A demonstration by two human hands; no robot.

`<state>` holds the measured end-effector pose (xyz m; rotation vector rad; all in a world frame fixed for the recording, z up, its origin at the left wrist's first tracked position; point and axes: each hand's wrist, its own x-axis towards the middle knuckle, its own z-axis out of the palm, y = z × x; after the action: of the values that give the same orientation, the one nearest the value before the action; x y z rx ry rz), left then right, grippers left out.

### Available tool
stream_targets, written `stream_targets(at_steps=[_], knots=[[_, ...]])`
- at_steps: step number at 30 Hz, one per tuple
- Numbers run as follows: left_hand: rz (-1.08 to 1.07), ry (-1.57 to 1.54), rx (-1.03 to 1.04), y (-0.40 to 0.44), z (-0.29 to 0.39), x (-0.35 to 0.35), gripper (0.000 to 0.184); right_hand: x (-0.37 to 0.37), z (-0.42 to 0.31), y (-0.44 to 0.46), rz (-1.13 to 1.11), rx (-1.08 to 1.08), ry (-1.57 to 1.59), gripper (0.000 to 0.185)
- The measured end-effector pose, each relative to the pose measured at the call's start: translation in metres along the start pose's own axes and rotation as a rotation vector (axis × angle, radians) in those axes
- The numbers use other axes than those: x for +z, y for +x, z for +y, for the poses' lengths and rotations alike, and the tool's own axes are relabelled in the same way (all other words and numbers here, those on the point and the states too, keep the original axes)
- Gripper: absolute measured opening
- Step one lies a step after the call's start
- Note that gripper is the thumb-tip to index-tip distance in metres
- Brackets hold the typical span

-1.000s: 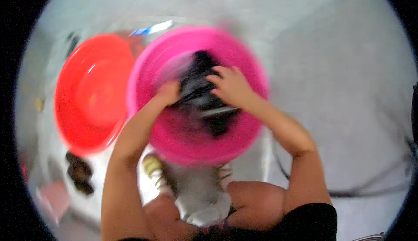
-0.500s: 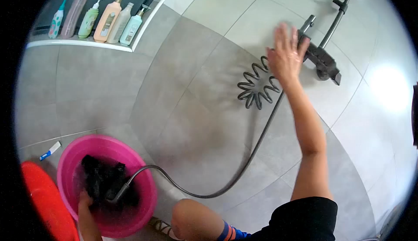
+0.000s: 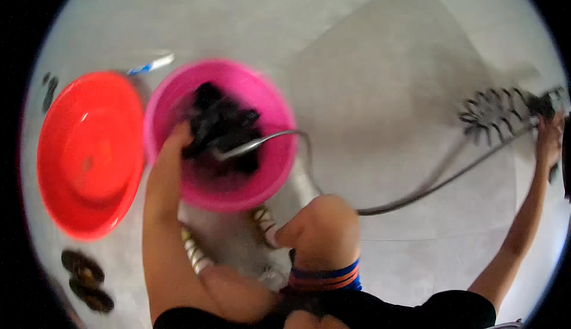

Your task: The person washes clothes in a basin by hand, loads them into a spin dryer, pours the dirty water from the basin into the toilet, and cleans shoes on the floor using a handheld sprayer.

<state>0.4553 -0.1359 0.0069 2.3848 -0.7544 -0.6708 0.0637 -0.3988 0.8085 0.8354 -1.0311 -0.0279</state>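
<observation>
A bundle of soaked black cloth (image 3: pixel 223 118) lies in the pink basin (image 3: pixel 279 97). My left hand (image 3: pixel 180 135) reaches over the basin's left side and grips the cloth's edge; its fingertips are partly hidden in the fabric. A metal shower head (image 3: pixel 238 149) rests against the cloth, its hose (image 3: pixel 410 199) running right across the floor. Far to the right, my right hand (image 3: pixel 552 135) is at the dark shower faucet (image 3: pixel 542 104), next to the black coiled hose (image 3: pixel 493 112). Blur and the view's edge hide how its fingers are placed.
A red basin (image 3: pixel 89 168) stands close to the left of the pink one. Behind them lies a blue-and-white brush (image 3: pixel 151 64). Dark slippers (image 3: pixel 88 280) sit at lower left. My knee (image 3: pixel 327 228) and sandalled feet are near the pink basin.
The view has swung down and left, bringing the red basin fully in. My right hand, spread in front of the faucet before, is now at it. My left hand stays at the black cloth.
</observation>
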Motion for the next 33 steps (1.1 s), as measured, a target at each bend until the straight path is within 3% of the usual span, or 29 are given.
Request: stream_targets(at_steps=[2,4,5,6,7,8,9,10,12,13,16,17,20,22,24,28,31,33], knots=[[0.011,0.002,0.012,-0.008,0.013,-0.008,0.044,0.044,-0.009,0.015,0.734,-0.007,0.457,0.109],[-0.008,0.012,0.006,-0.019,0.017,-0.009,0.05,-0.049,-0.034,-0.024,0.22,-0.211,0.398,0.066],[0.089,0.068,-0.019,-0.034,0.026,-0.009,0.057,-0.058,-0.074,-0.064,0.406,-0.326,0.882,0.064],[0.046,0.012,-0.05,-0.052,0.031,-0.018,0.061,-0.067,-0.113,-0.104,0.566,-0.543,1.311,0.067],[-0.016,-0.022,-0.111,-0.022,0.035,-0.023,0.066,-0.115,-0.215,-0.133,0.568,-0.893,1.375,0.055],[-0.043,-0.047,-0.087,-0.032,0.035,-0.024,0.066,-0.163,-0.243,-0.183,0.3,-1.269,1.716,0.056],[-0.063,-0.072,-0.065,-0.04,0.042,-0.029,0.066,-0.189,-0.285,-0.222,0.481,-1.495,1.61,0.063],[-0.08,-0.091,-0.054,-0.038,0.044,-0.033,0.066,-0.222,-0.329,-0.259,0.266,-1.657,1.607,0.071],[-0.171,0.03,0.096,-0.021,0.024,-0.014,0.07,-0.269,-0.393,-0.306,0.541,-1.68,1.589,0.077],[-0.233,0.061,0.069,-0.023,0.027,-0.016,0.069,-0.285,-0.416,-0.323,0.632,-1.641,1.595,0.078],[-0.239,0.09,0.033,-0.03,0.032,-0.025,0.064,-0.314,-0.427,-0.355,0.193,-1.873,1.334,0.07],[-0.223,0.181,0.048,-0.023,0.027,-0.023,0.054,-0.313,-0.432,-0.358,0.243,-1.844,1.393,0.066],[-0.176,0.254,-0.141,-0.028,0.036,-0.033,0.052,-0.294,-0.443,-0.353,0.365,-1.702,1.627,0.053],[-0.068,0.227,-0.141,-0.017,0.023,-0.023,0.05,-0.269,-0.431,-0.333,0.419,-1.542,1.859,0.046],[-0.02,0.199,-0.166,-0.012,0.022,-0.018,0.048,-0.242,-0.423,-0.31,0.2,-1.459,1.822,0.045],[-0.043,0.114,-0.194,-0.02,0.035,-0.03,0.044,-0.202,-0.438,-0.274,-0.169,-1.11,2.081,0.048],[-0.042,0.097,-0.167,-0.022,0.037,-0.029,0.046,-0.196,-0.479,-0.259,-0.473,-0.905,2.179,0.049],[-0.023,0.074,-0.163,-0.022,0.035,-0.022,0.05,-0.204,-0.515,-0.261,-0.484,-0.769,2.214,0.053]])
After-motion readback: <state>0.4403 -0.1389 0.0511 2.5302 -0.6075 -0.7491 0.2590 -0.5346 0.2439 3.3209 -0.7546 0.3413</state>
